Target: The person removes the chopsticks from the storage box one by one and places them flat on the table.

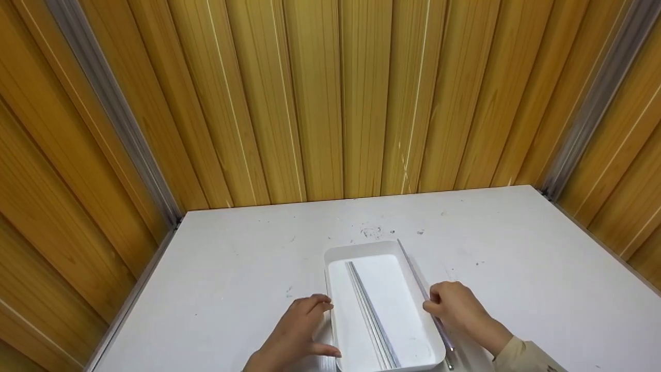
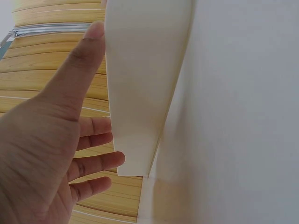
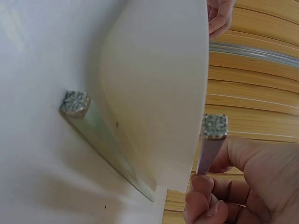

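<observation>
Okay, my right grip point(image 1: 458, 306) pinches a purple stick point(image 3: 210, 149) along the right rim of the tray point(image 1: 361, 250), forearm angled inward; left grip point(image 1: 299, 324) spread, thumb and fingers at its left wall. Surface point(image 1: 248, 258) runs outboard of both grips, far edge well beyond.

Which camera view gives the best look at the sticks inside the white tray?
The head view: it looks down into the white tray, showing the sticks lying lengthwise, slightly aslant, on its floor. Both wrist views show the tray only from outside, so those sticks are hidden there.
</observation>
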`<state>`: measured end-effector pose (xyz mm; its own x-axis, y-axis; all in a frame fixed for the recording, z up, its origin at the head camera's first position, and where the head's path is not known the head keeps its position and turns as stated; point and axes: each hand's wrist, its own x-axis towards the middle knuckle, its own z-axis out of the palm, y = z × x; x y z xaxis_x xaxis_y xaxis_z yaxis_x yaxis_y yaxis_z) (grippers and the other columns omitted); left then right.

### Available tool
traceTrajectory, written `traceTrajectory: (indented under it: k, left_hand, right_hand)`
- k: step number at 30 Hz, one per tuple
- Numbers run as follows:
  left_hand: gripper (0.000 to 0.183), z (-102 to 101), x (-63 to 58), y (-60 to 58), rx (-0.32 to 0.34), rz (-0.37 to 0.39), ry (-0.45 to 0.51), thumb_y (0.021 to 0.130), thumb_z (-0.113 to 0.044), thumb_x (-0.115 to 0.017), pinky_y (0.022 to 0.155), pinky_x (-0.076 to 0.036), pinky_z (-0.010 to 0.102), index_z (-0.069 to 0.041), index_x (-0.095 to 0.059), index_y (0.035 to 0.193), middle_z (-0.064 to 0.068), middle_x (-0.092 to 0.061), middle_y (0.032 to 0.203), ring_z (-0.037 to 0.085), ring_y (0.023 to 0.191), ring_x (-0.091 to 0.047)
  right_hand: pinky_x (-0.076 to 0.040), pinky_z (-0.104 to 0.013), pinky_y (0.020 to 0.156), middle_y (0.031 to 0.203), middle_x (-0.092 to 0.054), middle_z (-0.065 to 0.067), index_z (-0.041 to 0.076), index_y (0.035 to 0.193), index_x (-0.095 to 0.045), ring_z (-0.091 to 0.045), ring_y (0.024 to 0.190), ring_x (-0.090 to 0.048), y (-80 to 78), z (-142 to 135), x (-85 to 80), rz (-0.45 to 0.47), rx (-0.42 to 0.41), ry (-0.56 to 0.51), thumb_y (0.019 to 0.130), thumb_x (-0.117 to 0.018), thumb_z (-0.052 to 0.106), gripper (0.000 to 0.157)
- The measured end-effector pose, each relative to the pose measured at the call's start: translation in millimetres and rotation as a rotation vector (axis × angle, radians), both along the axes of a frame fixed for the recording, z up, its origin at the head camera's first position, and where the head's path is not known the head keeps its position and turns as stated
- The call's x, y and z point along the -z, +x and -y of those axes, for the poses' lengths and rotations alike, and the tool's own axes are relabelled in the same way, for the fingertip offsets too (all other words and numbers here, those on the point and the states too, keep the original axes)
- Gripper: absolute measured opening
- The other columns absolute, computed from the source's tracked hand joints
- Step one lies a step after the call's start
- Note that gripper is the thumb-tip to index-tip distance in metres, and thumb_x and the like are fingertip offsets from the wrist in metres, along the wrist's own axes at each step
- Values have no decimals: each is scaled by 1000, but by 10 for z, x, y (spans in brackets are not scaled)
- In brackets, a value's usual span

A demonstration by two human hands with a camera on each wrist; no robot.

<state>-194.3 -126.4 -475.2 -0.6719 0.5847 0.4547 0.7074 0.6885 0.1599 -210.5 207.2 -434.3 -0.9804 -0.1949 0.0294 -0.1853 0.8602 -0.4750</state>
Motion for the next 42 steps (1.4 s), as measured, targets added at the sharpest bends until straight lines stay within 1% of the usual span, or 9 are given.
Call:
traceTrajectory:
  k: [3, 6, 9, 14, 24, 28, 31, 37, 42]
  left_hand:
    - [80, 2, -4, 4, -3, -9, -7, 65, -68, -68, 94, -50, 36, -6, -62, 115, 2, -59, 121, 18, 109, -58]
    - [80, 2, -4, 7, -6, -15, -12, 64, -68, -68, 94, -50, 35, -6, -62, 115, 2, -60, 121, 18, 108, -59]
    - [80, 0, -6, 8, -4, -12, -13, 64, -67, -68, 94, -50, 35, -6, -62, 115, 2, -60, 121, 18, 108, -58]
    - [78, -2, -11, 1, 2, -29, -19, 65, -67, -69, 94, -50, 35, -7, -62, 114, 2, -60, 120, 17, 108, -58]
    - [78, -7, -14, 0, -1, -25, -24, 65, -67, -69, 93, -50, 35, -7, -62, 113, 2, -60, 120, 17, 108, -58]
    - [79, -5, -8, 5, -4, -12, -22, 65, -68, -68, 93, -50, 34, -7, -62, 115, 2, -60, 121, 18, 108, -58]
    - [80, -2, -4, 14, -4, 1, -14, 65, -68, -67, 94, -50, 35, -6, -62, 116, 3, -59, 122, 18, 109, -58]
    - [80, 2, 7, 17, 10, -18, 7, 66, -67, -66, 94, -51, 35, -6, -61, 116, 4, -59, 122, 18, 108, -58]
    - [79, 5, 9, 2, 15, -32, 3, 66, -68, -66, 94, -50, 35, -6, -62, 115, 3, -59, 121, 16, 109, -58]
  right_hand:
    - [-32, -19, 49, 55, -45, 4, 11, 58, -48, -10, 52, -42, 11, -32, 15, 2, -3, -11, 79, -59, 10, 23]
    - [-30, -19, 48, 54, -43, 5, 12, 57, -46, -10, 52, -41, 16, -54, 39, -6, 14, -13, 79, -60, 11, 26]
    - [-30, -20, 48, 53, -42, 5, 13, 57, -45, -10, 52, -40, 20, -73, 73, -18, 36, 3, 78, -62, 11, 27]
    - [-29, -20, 48, 54, -41, 5, 13, 57, -46, -10, 53, -40, 16, -104, 139, -26, 45, 30, 78, -64, 13, 27]
    - [-29, -19, 47, 54, -44, 3, 11, 58, -49, -11, 53, -41, 14, -133, 240, 40, 87, 47, 79, -64, 15, 26]
    - [-31, -19, 47, 55, -46, 2, 11, 59, -51, -11, 54, -44, 15, -133, 267, 80, 111, 56, 80, -65, 16, 26]
    - [-33, -20, 48, 56, -47, 2, 11, 60, -53, -12, 55, -45, 17, -136, 284, 84, 112, 57, 80, -67, 17, 25]
    - [-35, -21, 49, 56, -49, 2, 11, 60, -53, -12, 56, -46, 23, -130, 300, 69, 102, 70, 81, -69, 18, 27]
    - [-36, -24, 50, 57, -49, 2, 11, 60, -54, -13, 57, -46, 13, -128, 309, 65, 100, 86, 80, -70, 19, 28]
